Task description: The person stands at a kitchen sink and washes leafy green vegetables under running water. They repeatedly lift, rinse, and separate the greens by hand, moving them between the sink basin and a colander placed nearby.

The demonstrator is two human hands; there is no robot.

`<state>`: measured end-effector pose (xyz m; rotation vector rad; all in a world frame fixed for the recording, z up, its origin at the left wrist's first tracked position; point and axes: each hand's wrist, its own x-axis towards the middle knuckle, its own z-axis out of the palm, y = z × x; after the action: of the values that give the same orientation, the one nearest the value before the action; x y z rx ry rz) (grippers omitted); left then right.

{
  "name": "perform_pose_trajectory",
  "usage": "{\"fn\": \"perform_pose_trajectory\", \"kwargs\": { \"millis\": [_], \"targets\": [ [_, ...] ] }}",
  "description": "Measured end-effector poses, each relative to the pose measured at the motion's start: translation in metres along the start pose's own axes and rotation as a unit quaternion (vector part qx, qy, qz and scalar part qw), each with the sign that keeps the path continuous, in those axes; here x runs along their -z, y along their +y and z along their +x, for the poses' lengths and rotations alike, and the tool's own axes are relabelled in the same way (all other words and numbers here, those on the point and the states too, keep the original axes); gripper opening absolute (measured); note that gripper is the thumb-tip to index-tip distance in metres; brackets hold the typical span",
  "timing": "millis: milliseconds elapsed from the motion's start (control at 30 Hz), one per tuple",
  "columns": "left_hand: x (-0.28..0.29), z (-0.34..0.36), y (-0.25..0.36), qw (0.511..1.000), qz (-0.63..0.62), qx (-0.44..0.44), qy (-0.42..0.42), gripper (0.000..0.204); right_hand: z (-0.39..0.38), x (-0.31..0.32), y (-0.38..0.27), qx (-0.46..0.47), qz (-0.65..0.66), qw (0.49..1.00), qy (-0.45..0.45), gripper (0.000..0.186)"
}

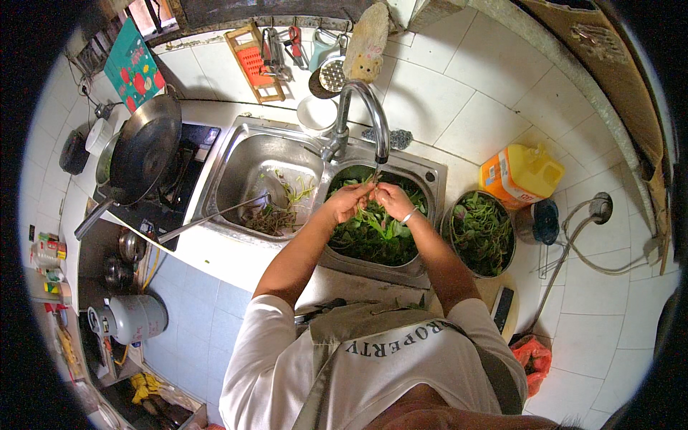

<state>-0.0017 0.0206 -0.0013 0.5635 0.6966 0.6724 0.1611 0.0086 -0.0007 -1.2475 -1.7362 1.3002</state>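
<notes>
Both my hands meet over the right sink basin (428, 188), just below the tap's (374, 118) spout. My left hand (348, 203) is closed in a pinch on a leafy green stem (374, 209). Close against it, my right hand (393, 201) also has its fingers closed on the stem, with a silver bracelet on the wrist. Leaves hang beneath the fingers, partly hidden by them. Loose leafy greens (373, 247) fill the basin below. In the left basin (240, 165) lie plucked stems and scraps (276, 211), with a long-handled metal tool (215, 215) resting across the rim.
A pot of leafy greens (479, 233) stands right of the sink, beside a yellow jug (523, 175) and a dark blue-lidded container (541, 221). A wok (147, 147) sits on the stove at left. A white bowl (317, 115) is behind the sink; utensils hang on the wall.
</notes>
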Motion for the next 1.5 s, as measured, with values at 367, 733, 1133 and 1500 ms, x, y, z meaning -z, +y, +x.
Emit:
{"fn": "perform_pose_trajectory", "kwargs": {
  "millis": [367, 733, 1133, 1500],
  "targets": [
    [-0.010, 0.015, -0.017, 0.992, -0.055, -0.100, 0.051, 0.022, 0.006, -0.004, -0.006, -0.075, -0.152, 0.972, 0.163, 0.022],
    [0.012, 0.027, -0.014, 0.975, -0.176, -0.135, 0.025, 0.021, -0.008, -0.020, -0.026, 0.074, -0.290, 0.947, 0.122, 0.026],
    [0.039, 0.015, -0.002, 0.975, -0.193, -0.107, 0.037, 0.014, 0.000, 0.002, 0.006, -0.153, 0.167, 0.970, 0.086, 0.024],
    [0.013, 0.009, -0.005, 0.986, -0.080, -0.121, 0.080, 0.013, 0.009, -0.003, 0.030, -0.082, 0.031, 0.988, 0.130, 0.026]
  ]
}}
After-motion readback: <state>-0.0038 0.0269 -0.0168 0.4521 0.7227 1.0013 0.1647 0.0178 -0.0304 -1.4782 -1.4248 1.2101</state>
